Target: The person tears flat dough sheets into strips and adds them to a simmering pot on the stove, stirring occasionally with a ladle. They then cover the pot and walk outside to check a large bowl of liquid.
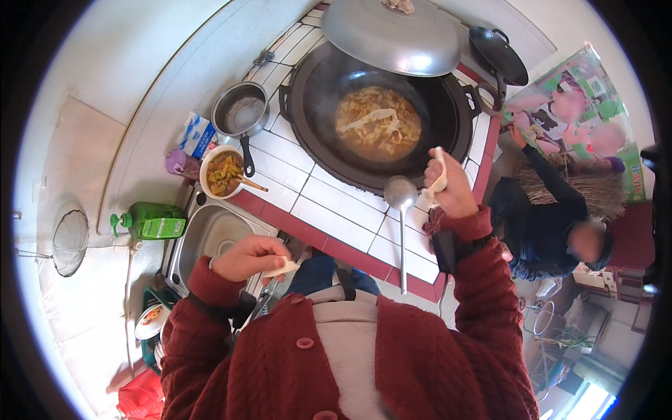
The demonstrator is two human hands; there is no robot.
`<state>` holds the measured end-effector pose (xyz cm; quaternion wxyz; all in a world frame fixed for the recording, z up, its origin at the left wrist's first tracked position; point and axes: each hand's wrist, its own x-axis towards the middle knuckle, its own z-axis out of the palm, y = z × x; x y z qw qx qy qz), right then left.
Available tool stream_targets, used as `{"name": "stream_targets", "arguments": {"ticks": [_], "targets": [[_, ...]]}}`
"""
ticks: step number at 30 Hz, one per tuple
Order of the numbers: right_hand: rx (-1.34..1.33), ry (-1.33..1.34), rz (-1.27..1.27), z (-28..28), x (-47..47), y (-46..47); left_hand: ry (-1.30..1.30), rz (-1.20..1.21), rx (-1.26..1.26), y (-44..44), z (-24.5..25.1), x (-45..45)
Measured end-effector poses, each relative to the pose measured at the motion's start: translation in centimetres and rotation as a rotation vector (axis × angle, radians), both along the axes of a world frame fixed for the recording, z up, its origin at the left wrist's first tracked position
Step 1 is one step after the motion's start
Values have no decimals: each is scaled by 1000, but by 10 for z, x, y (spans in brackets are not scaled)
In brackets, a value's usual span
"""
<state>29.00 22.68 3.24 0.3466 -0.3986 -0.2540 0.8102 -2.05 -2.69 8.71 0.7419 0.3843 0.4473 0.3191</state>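
My left hand (255, 259) is closed around a piece of pale dough (281, 269) near the sink's edge. At the right, a strip of dough (439, 176) hangs from my right hand (450, 184), beside the wok's rim. The large black wok (320, 142) is set into a white-tiled stove; steaming stew or soup (362, 144) lies in its bottom with a long pale dough strip (386, 113) on top. Just below the wok, a metal ladle (401, 194) rests on the tiles, its handle reaching over the red tiled edge.
A domed metal lid (391, 37) leans behind the wok. To the left are a saucepan (240, 113), a bowl of food (223, 173) with chopsticks, a steel sink (215, 231) and a green pump bottle (157, 220). A person (551, 226) sits low at the right near brushwood (593, 191).
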Motion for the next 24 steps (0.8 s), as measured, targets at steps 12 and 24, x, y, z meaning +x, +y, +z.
{"name": "stream_targets", "arguments": {"ticks": [12, 24], "targets": [[335, -375, 125, -10, -42, 59, 9, 419, -39, -10, -12, 6], [181, -583, 32, -99, -50, 94, -81, 597, -128, 10, -20, 16]]}}
